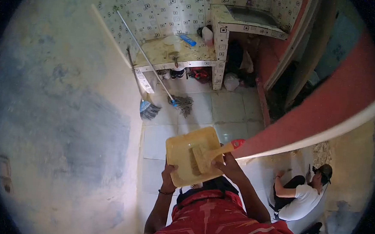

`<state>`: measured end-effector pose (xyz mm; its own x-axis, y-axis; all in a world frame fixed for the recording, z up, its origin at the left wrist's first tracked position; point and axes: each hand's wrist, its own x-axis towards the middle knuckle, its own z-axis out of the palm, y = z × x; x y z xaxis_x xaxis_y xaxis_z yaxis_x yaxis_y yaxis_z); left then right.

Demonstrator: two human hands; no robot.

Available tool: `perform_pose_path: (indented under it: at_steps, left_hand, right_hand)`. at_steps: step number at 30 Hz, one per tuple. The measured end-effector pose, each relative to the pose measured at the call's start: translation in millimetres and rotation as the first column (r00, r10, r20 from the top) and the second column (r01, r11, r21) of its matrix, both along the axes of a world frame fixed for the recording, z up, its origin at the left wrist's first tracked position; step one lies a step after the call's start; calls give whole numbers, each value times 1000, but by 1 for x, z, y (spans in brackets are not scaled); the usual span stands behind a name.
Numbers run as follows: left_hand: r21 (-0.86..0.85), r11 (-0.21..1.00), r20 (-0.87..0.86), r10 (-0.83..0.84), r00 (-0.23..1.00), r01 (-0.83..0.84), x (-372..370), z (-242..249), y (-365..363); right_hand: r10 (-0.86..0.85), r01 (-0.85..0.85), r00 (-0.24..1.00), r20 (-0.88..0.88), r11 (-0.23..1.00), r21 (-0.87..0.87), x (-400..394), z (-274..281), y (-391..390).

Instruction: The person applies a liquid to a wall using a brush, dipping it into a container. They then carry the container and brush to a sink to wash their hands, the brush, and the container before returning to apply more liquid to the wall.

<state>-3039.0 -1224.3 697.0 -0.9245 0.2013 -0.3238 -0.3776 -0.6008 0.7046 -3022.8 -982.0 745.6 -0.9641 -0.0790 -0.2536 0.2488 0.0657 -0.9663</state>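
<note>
A yellow tray (181,149) with pale liquid in it is held up in front of my red shirt. My left hand (169,176) grips its left edge, with the thumb over the rim. My right hand (230,167) holds the tray's right edge, the thumb on top near the brush. A wide paint brush (213,155) with a red-tipped handle lies across the tray, its bristles in the liquid and its handle sticking out over the right side. The undersides of both hands are hidden.
A mop (182,104) and a broom (148,109) lean at the left wall (79,132). Ahead stands a tiled counter (157,53) with a brush and a blue packet on it. At the right, a person (305,195) in a white shirt crouches by the wall.
</note>
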Motion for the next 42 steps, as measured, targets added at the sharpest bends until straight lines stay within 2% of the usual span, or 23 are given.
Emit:
perform_pose_path:
  at_steps: [2,4,7,10,11,14,15,16,20,22,23,24,26,30,31,34,35,36,37,38,39,41,42]
  left_hand:
    - [27,1000,34,-7,999,6,-43,-5,9]
    - [109,994,56,-21,998,15,-101,16,27]
    - [-2,1000,3,-11,1000,11,-174,8,41]
    - [18,994,-21,105,994,-105,-245,20,68]
    - [-101,987,22,131,991,-128,-270,25,75]
    - [-121,993,84,-1,996,11,-339,34,86]
    - [-17,1000,71,6,997,-5,-361,34,92]
    - [-8,1000,61,-15,998,16,-387,35,101]
    - [-105,991,-22,-86,996,83,-493,44,158]
    - [-50,981,-8,-185,983,185,-545,45,171]
    - [41,979,-15,-198,980,199,-570,41,178]
    - [44,973,-15,-228,974,229,-594,37,185]
    - [-62,961,168,-258,952,271,-655,37,224]
    - [30,955,-3,-296,955,296,-738,67,277]
    - [41,948,-4,-316,949,316,-759,70,290]
    - [-105,884,123,-442,888,455,-809,76,314]
    - [-491,851,-474,-442,761,189,-816,68,325]
    - [-497,845,-469,-453,758,198,-831,61,334]
    - [-391,861,-332,-461,823,324,-848,53,343]
    - [-260,870,-179,-470,864,419,-858,54,352]
    - [-262,873,-169,-461,871,412,-863,57,362]
    - [-540,822,-450,-466,762,184,-875,66,383]
    - [-547,820,-448,-455,770,166,-884,73,394]
  right_hand:
    - [-24,28,998,50,995,-99,-42,-9,6]
    - [-10,17,998,69,995,-98,-101,-6,21]
    - [-29,28,1000,-4,988,-151,-180,-10,41]
    - [-37,30,999,-34,982,-185,-253,4,59]
    - [-36,28,999,-39,984,-176,-277,1,64]
    - [-60,57,998,-12,984,-168,-333,9,82]
    - [-83,80,996,-19,989,-126,-349,4,86]
    - [-103,99,994,-30,988,-118,-372,6,95]
    - [-145,144,983,-109,989,-19,-458,15,144]
    - [-187,193,971,-146,981,25,-495,17,154]
    - [-218,223,965,-146,974,24,-513,16,160]
    - [-251,251,961,-117,968,-14,-532,15,168]
    - [-320,317,942,-96,947,-45,-576,22,199]
    - [-431,449,887,-164,889,94,-648,36,231]
    - [-454,467,875,-170,883,42,-664,38,241]
    - [-505,508,838,-209,860,-42,-699,43,265]
    - [-522,517,842,-138,853,-74,-713,46,273]
    - [-530,522,846,-64,846,-106,-727,49,282]
    - [-526,528,837,-152,849,-29,-736,54,291]
    - [-524,525,841,-137,851,-31,-746,55,301]
    - [-492,499,858,-151,867,9,-757,55,313]
    - [-439,451,883,-166,892,41,-781,54,337]
    - [-430,443,885,-182,896,38,-793,52,348]
